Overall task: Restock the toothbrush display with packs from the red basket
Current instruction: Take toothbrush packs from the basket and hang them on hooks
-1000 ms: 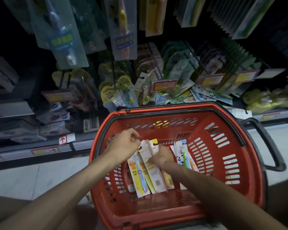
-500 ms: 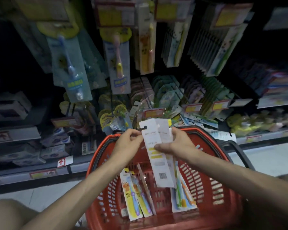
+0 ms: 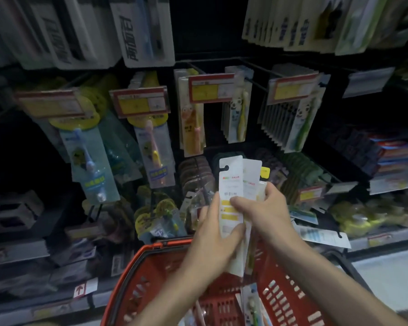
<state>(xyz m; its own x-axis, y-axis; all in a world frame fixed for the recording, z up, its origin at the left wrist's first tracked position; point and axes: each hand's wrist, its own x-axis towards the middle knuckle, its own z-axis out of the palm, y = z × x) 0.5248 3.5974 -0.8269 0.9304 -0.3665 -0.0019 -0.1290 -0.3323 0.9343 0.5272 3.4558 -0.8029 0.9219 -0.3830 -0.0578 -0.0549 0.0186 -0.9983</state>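
- Dim shop display point(image 3: 222, 102) of hanging toothbrushes, red basket point(image 3: 137, 274) below.
- Left hand point(image 3: 212, 241) and right hand point(image 3: 266, 212) both clasp white toothbrush packs point(image 3: 231, 184), fingers curled round them.

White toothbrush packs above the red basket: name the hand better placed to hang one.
Probably right: the right hand pinches the white card packs higher, nearer their hang holes, while the left hand grips the bundle lower, steadying it.

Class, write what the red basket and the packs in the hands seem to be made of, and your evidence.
The basket looks like hard moulded plastic, red, faintly glossy: its walls have rows of slots. The packs look like thin matt white card from behind: flat printed sheets with a punched hanging hole; fronts hidden.
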